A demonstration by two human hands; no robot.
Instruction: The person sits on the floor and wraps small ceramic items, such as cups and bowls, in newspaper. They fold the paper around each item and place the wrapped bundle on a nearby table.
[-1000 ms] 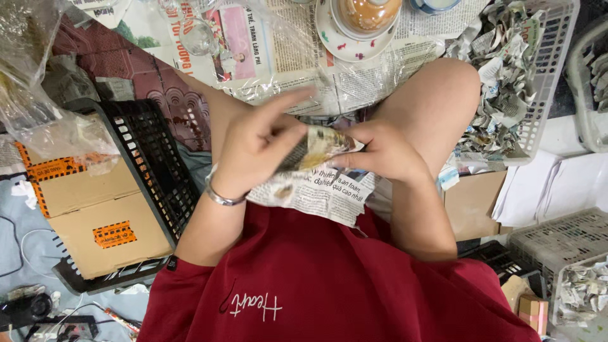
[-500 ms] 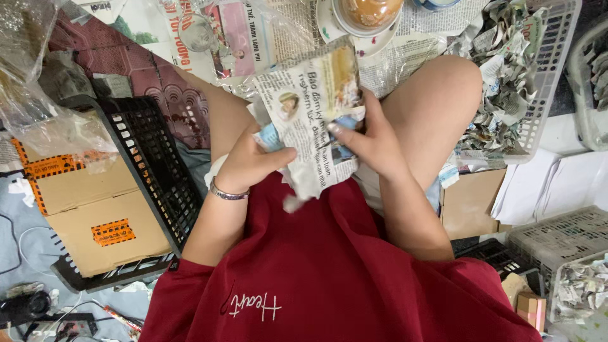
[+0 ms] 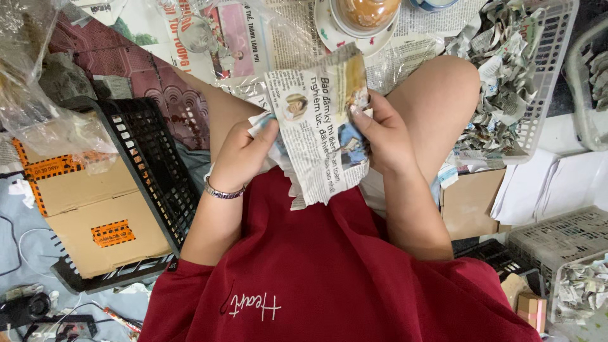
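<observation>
A torn piece of newspaper (image 3: 320,133) with print and small photos is held up over my lap, hanging down against my red shirt. My left hand (image 3: 244,152), with a silver bracelet at the wrist, grips its left edge. On the right edge my right hand (image 3: 380,136) pinches the sheet between thumb and fingers. I sit cross-legged, knees spread to either side.
A black plastic crate (image 3: 152,171) holding a cardboard box (image 3: 88,209) sits at the left. A white basket (image 3: 538,82) of crumpled newspaper wads stands at the upper right, another grey basket (image 3: 570,240) at the lower right. Spread newspaper and a saucer with a bowl (image 3: 361,19) lie ahead.
A second ago both hands held a small folded wad close together. They have since lifted and opened it into a flat sheet held upright.
</observation>
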